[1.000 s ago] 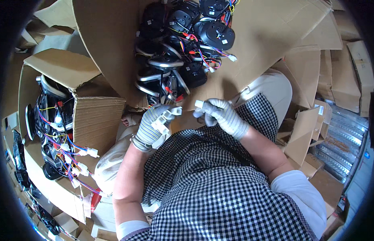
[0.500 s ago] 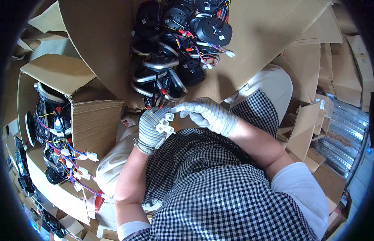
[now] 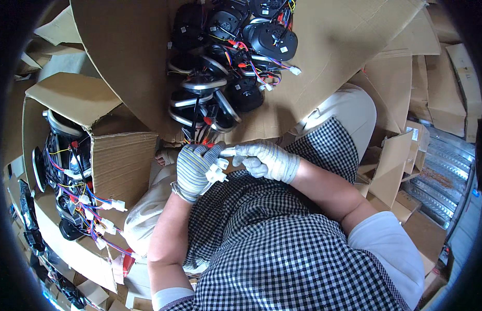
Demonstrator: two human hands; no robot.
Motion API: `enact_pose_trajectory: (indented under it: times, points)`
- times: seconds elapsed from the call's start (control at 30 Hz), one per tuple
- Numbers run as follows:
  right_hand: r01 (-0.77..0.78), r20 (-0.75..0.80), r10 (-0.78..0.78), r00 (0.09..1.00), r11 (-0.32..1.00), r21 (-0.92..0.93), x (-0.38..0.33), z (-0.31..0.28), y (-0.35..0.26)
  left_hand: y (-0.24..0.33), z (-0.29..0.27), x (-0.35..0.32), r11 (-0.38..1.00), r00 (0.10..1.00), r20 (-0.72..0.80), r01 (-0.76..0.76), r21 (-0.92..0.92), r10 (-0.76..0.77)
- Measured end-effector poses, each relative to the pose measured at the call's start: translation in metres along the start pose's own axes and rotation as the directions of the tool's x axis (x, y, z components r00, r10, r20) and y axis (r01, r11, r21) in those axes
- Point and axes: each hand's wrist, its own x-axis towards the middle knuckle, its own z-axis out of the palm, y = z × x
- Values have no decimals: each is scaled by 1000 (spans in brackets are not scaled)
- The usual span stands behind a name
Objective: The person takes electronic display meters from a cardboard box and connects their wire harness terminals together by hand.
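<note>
My left hand (image 3: 193, 171), in a striped knit glove, is closed around several white plastic wire connectors (image 3: 217, 171) that stick out at its palm side. My right hand (image 3: 271, 160), gloved the same way, pinches a small white connector (image 3: 228, 152) against the left fingertips. Red and other coloured wire ends (image 3: 205, 142) show just beyond the left fingers. They lead toward black oval units with silver rims (image 3: 205, 84), piled in a large cardboard box (image 3: 334, 57) ahead of me. Whether the pinched connector is joined to a wire is too small to tell.
At my left stands an open carton (image 3: 121, 163) with more black units, its wires and white connectors (image 3: 118, 205) hanging over the side. Cardboard boxes (image 3: 391, 171) and a ribbed metal surface (image 3: 445, 176) lie to the right. A checked apron (image 3: 272, 249) covers my lap.
Both hands have shifted slightly down, the right one also a little left. The connectors in my left palm have turned slightly. The pinched connector stays between the fingertips.
</note>
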Motion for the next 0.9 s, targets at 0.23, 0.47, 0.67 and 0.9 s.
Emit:
enact_pose_trajectory:
  times: [0.23,0.47,0.67,0.9]
  points:
    - [-141,-16,144,989,931,-337,28,-36,25,-11,22,-28,965,706,708,205,-163,-31]
    - [-140,-140,86,986,885,-444,26,-23,25,-4,12,-23,945,717,695,260,-197,-52]
    - [-174,-112,143,983,916,-362,25,-28,29,1,13,-23,923,736,674,298,-245,-59]
    - [-171,-80,153,985,927,-332,30,-40,14,-3,12,-9,919,742,665,316,-234,-85]
